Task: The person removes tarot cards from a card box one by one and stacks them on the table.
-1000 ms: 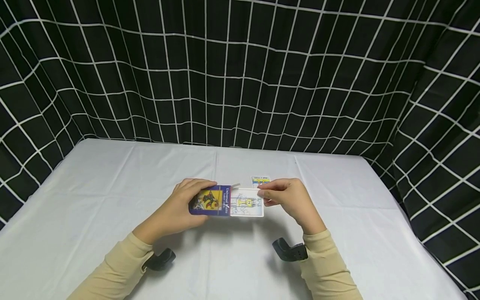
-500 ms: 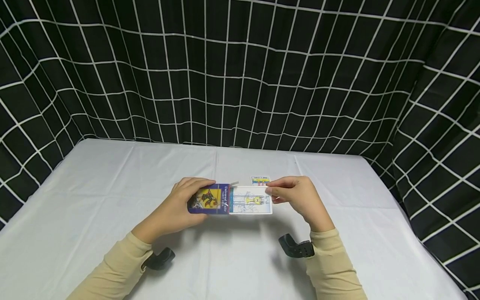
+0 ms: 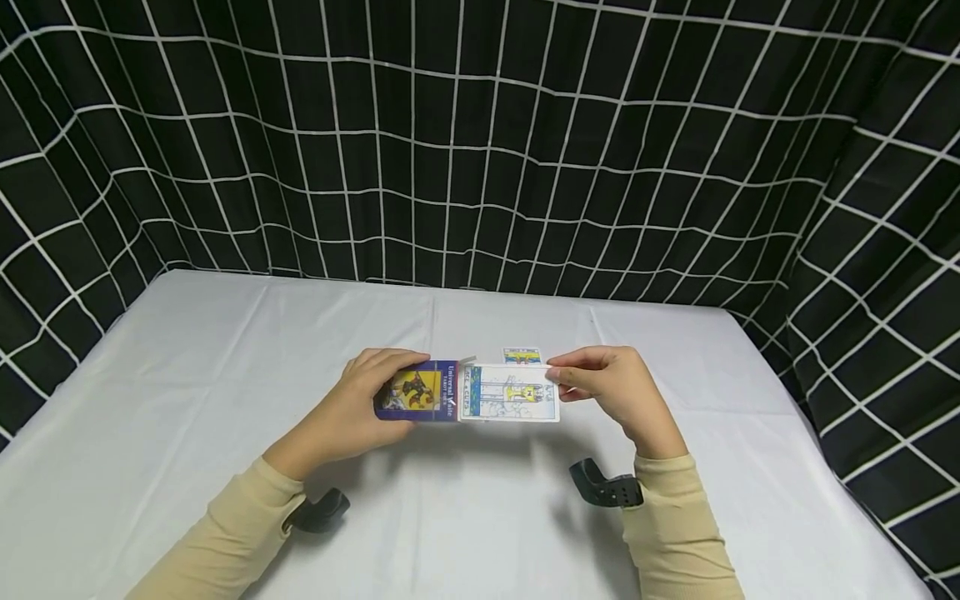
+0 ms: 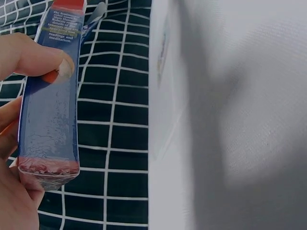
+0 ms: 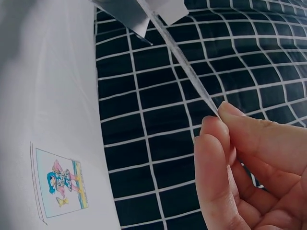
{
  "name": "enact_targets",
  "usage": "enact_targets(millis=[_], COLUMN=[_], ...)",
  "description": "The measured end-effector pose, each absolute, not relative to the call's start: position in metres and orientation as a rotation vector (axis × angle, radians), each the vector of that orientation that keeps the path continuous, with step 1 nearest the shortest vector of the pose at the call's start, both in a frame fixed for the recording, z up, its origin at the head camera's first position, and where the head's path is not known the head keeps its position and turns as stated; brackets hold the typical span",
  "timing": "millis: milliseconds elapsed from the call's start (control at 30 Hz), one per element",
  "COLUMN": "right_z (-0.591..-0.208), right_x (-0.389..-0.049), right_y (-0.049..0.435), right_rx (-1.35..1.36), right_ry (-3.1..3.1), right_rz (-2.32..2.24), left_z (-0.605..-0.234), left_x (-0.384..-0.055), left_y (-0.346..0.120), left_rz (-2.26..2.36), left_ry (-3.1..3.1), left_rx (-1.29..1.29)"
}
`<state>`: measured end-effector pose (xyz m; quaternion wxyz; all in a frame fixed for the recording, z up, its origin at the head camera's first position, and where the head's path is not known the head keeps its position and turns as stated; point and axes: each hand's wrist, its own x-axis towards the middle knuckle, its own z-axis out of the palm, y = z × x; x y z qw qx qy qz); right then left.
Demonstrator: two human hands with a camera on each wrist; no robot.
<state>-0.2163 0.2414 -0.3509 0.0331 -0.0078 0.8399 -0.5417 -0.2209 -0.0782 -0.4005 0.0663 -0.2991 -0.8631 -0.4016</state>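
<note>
My left hand (image 3: pixel 351 407) grips a blue tarot card box (image 3: pixel 416 392), thumb on the near narrow side and fingers on the far one. In the left wrist view the thumb presses the blue side panel of the box (image 4: pixel 53 105). From the box's open right end sticks a white-bordered tarot card (image 3: pixel 510 393) with a yellow cup picture, its left end close against the opening. My right hand (image 3: pixel 611 387) pinches the card's far right corner between thumb and fingers. The right wrist view shows the card (image 5: pixel 184 62) edge-on, thin.
Another tarot card (image 3: pixel 521 356) lies face up on the white cloth-covered table (image 3: pixel 225 358), partly covered by the held card in the head view. A black curtain with a white grid (image 3: pixel 465 167) rises behind the table. Dark wrist mounts (image 3: pixel 603 483) hang below both wrists.
My right hand has moved to the right, drawing the card farther out of the box, so its lettered lower end now shows. The left hand and box stay nearly in place.
</note>
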Motion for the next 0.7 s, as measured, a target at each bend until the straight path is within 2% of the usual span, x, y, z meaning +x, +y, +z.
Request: enact_targets(millis=[700], right_z=[-0.3486], right_x=[-0.2155], right_y=[0.2495], right_rx=[0.005], right_ry=[2.589], right_rz=[-1.727], left_z=[-0.3998], left_x=[-0.2207], left_y=[-0.0783], left_rz=[-1.200], left_ry=[-2.586], left_rx=[-0.913])
